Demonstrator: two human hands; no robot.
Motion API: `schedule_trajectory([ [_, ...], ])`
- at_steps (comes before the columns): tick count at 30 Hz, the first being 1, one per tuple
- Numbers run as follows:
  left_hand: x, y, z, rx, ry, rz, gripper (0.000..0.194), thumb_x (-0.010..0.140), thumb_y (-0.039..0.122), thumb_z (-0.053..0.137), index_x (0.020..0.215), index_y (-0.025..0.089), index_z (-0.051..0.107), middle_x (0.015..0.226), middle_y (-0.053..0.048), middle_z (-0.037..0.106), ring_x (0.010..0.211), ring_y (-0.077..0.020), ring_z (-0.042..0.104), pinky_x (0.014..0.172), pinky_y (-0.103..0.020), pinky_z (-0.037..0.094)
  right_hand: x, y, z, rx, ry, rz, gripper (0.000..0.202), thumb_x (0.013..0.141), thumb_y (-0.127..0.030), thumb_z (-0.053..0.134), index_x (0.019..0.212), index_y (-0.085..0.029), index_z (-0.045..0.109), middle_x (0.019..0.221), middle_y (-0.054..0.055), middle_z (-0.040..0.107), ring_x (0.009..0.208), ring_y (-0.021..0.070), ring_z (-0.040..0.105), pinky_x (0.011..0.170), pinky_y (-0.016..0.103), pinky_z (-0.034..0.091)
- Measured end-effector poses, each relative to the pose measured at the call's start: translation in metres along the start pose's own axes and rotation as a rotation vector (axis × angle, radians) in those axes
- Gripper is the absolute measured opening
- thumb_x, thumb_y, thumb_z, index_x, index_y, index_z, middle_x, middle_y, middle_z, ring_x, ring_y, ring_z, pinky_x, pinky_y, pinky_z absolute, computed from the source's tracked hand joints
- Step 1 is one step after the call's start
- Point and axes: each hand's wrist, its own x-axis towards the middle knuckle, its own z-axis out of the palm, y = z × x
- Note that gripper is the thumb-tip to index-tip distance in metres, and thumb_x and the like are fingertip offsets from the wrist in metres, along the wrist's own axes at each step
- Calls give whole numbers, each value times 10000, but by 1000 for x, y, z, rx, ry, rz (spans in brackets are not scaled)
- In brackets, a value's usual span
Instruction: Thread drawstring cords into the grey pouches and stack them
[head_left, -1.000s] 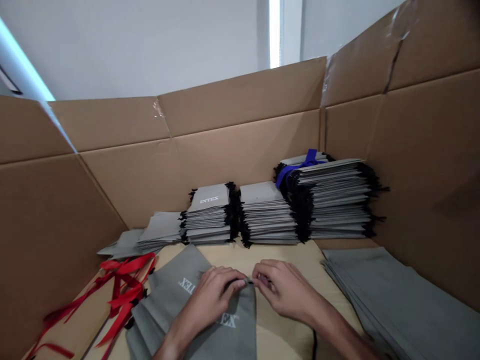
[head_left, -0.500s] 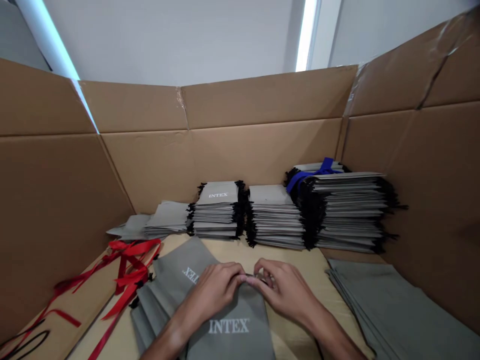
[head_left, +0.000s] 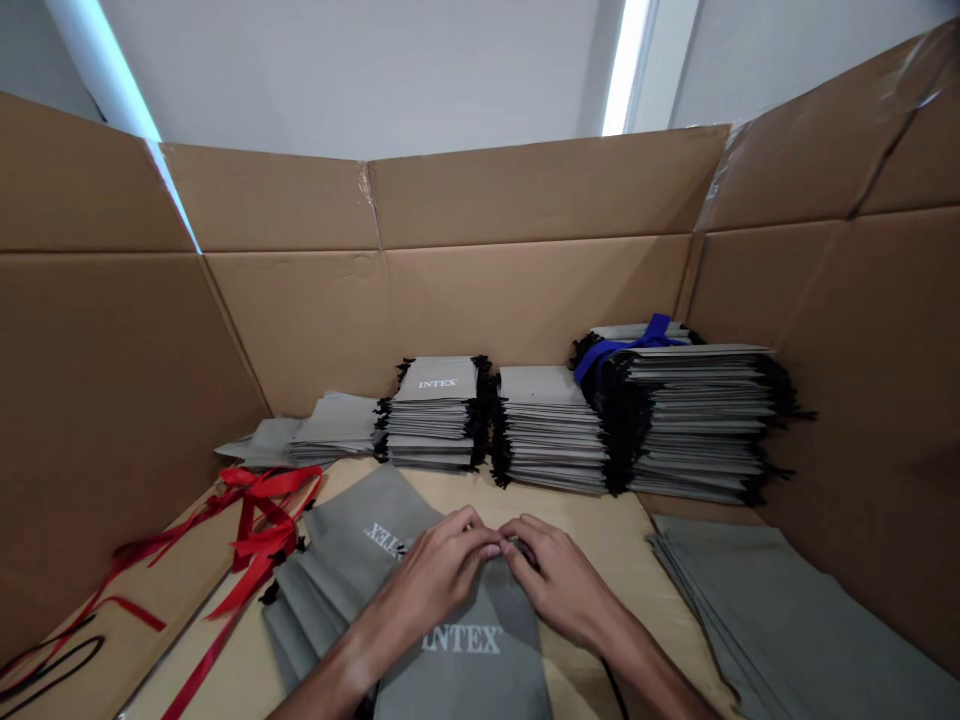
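A grey bag [head_left: 480,670] printed INTEX lies flat in front of me, its top edge under my fingers. My left hand [head_left: 450,560] is pinched at that top edge, and my right hand [head_left: 551,570] is pinched right beside it, fingertips nearly touching. What the fingertips hold is mostly hidden; a bit of dark cord shows by the right fingers. Beneath my left forearm, more grey bags [head_left: 330,550] are fanned out with small black cord ends at their edges.
Cardboard walls [head_left: 525,200] surround the table [head_left: 592,520]. Stacks of folded grey bags [head_left: 555,430] line the back, a blue ribbon [head_left: 600,352] on one. Red ribbons [head_left: 259,545] and black cord [head_left: 56,665] lie left; flat grey sheets [head_left: 787,610] lie right.
Both hands have drawn closer together at the bag's top edge. The cord seen between the fingers before is now mostly covered. The view has shifted slightly.
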Motion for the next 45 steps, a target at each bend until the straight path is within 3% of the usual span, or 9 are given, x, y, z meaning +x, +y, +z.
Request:
schedule_trajectory([
  [5,0,-19,-26,39,220,35,291,1077,323,590,1334,272,715,1256,-90,756,1228,-267,646,1113,-428,489,2,15,-22,-3,31,29,350,1063,-470,550,890,-213,711,862,34,698,819,216,633,702,305,418],
  [7,0,-29,-38,21,283,-24,265,1063,354,603,1271,260,738,1268,-89,762,1228,-268,659,1097,-430,510,3,19,-30,25,58,43,376,1057,-468,547,804,-211,652,787,12,638,753,196,582,650,294,381],
  [10,0,-40,-46,-68,303,-132,248,1028,417,631,1110,245,789,1156,-70,804,1060,-240,732,909,-344,587,3,25,-37,59,106,54,339,1032,-427,559,763,-221,575,777,-2,579,754,190,558,647,286,374],
  [16,3,-47,-41,-263,290,-274,287,917,482,726,901,209,814,894,-50,838,818,-215,761,767,-286,592,5,33,-37,-13,140,68,282,981,-304,516,714,-237,455,816,11,541,852,217,574,781,327,398],
  [20,5,-46,-39,-353,253,-288,348,893,541,750,862,196,785,830,-40,803,770,-190,733,712,-255,574,5,30,-40,-37,119,82,419,1021,-454,544,680,-240,430,787,-3,510,808,207,554,748,319,379],
  [27,8,-42,-33,-574,376,-360,430,821,619,822,883,202,737,833,-8,730,765,-170,695,735,-262,591,6,31,-37,33,114,68,479,1042,-507,540,667,-233,422,757,-16,483,766,189,531,712,306,352],
  [35,14,-40,-23,-1045,568,-543,514,675,596,949,898,213,688,802,12,723,736,-156,697,700,-228,567,8,30,-2,204,127,144,516,1058,-587,503,689,-230,455,765,-17,501,777,190,539,713,304,355],
  [40,14,-43,-39,-811,594,-524,558,619,617,972,933,218,739,846,9,742,741,-144,676,668,-205,532,5,18,0,159,125,124,497,1087,-556,471,713,-229,492,791,-7,507,808,197,561,742,308,372],
  [45,9,-43,-54,-548,416,-411,464,694,606,932,857,191,800,868,-52,770,800,-196,703,745,-265,594,1,14,-20,-6,119,16,408,1095,-504,495,794,-236,559,866,2,522,841,201,565,761,310,375],
])
